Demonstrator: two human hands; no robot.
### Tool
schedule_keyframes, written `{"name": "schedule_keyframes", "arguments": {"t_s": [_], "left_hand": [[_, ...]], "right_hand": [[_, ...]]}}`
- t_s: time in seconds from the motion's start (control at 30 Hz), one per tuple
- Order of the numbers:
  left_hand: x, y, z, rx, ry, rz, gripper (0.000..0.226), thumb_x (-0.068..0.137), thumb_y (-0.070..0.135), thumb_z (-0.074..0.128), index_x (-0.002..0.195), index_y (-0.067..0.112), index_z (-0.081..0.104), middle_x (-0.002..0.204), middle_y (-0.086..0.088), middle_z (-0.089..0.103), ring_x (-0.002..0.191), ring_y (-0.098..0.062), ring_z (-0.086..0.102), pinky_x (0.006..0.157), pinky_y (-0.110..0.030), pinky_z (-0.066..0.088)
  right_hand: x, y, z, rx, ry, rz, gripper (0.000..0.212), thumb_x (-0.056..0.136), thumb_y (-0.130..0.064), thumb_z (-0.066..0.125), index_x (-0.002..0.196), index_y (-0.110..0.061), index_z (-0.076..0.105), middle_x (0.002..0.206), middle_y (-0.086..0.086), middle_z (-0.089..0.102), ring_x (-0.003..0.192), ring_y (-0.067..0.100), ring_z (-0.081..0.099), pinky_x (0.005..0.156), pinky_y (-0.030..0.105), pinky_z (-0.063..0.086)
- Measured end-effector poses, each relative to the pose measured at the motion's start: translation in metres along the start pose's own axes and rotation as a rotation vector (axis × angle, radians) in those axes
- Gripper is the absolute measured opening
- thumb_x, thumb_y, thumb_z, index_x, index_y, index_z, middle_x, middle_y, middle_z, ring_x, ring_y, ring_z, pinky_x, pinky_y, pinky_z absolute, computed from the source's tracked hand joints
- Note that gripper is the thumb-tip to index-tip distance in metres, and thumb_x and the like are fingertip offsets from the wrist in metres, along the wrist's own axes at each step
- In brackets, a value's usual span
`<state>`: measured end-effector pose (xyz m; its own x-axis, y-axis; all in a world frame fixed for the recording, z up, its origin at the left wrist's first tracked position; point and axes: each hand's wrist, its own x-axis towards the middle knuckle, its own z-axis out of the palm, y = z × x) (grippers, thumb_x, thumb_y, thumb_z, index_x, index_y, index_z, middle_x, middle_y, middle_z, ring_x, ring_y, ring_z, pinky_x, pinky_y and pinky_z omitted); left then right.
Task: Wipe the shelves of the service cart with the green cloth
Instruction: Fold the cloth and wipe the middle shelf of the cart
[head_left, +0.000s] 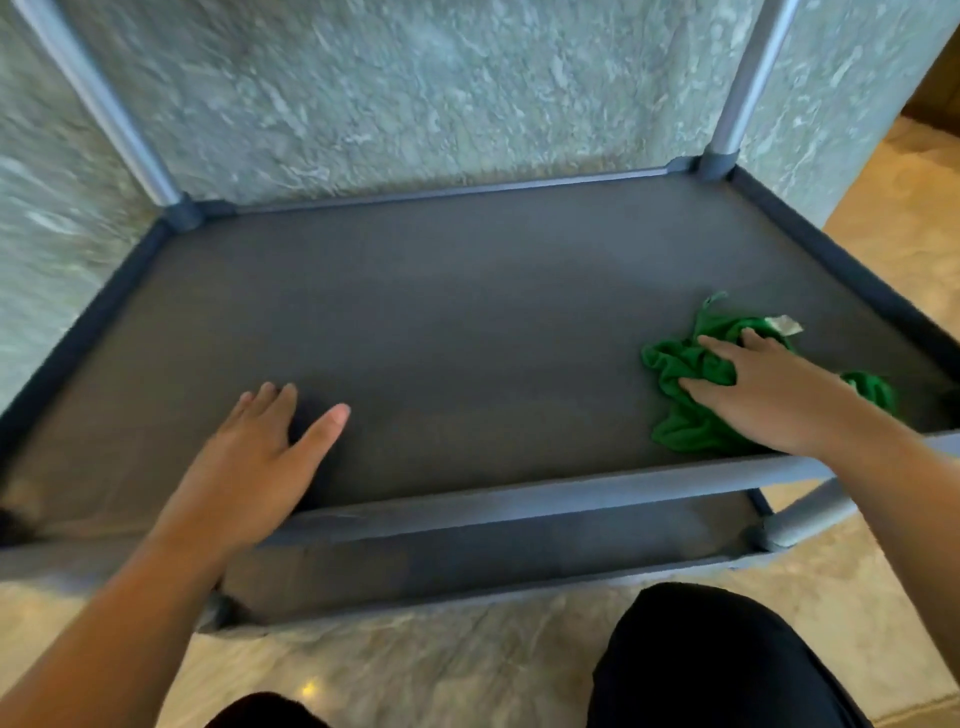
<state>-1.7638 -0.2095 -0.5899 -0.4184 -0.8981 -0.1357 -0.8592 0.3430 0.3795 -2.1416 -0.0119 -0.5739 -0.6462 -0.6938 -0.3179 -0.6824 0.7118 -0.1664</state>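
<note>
A dark grey shelf (441, 322) of the service cart fills the middle of the view, with a raised rim all round. The crumpled green cloth (685, 426) lies near the shelf's right front corner, a white label showing at its far side. My right hand (769, 395) presses flat on the cloth with fingers spread and fairly straight. Towards the left front of the shelf, my left hand (254, 467) rests flat on the bare surface with its fingers straight and its wrist over the front rail.
Two metal posts (748, 88) rise from the shelf's back corners. A lower shelf (519, 551) shows under the front rail (519, 499). A greenish textured wall stands behind the cart. Pale marble floor lies to the right and in front, where my dark-clothed knees show.
</note>
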Motion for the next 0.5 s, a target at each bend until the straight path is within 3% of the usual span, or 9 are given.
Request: {"name": "schedule_keyframes", "arguments": {"t_s": [0.3,0.5], "left_hand": [[-0.009,-0.008,-0.004,-0.151,0.151,0.058,0.092,0.084,0.070,0.020,0.158,0.016,0.023,0.165,0.001,0.018,0.153,-0.011,0.004,0.118,-0.025,0.002],[-0.012,-0.018,-0.004,-0.154,0.179,0.084,0.092,0.090,0.080,0.015,0.159,0.019,0.018,0.166,0.001,0.015,0.153,-0.010,0.002,0.119,-0.026,0.001]], "right_hand": [[-0.023,-0.124,0.029,-0.107,-0.067,-0.298,0.082,0.092,-0.075,0.034,0.159,-0.037,0.005,0.168,0.008,-0.003,0.154,0.028,0.001,0.124,0.045,0.013],[-0.049,-0.214,0.057,-0.177,-0.110,-0.611,0.091,0.086,-0.082,0.036,0.159,-0.037,0.005,0.167,0.010,-0.006,0.154,0.031,-0.002,0.124,0.049,0.010]]}}
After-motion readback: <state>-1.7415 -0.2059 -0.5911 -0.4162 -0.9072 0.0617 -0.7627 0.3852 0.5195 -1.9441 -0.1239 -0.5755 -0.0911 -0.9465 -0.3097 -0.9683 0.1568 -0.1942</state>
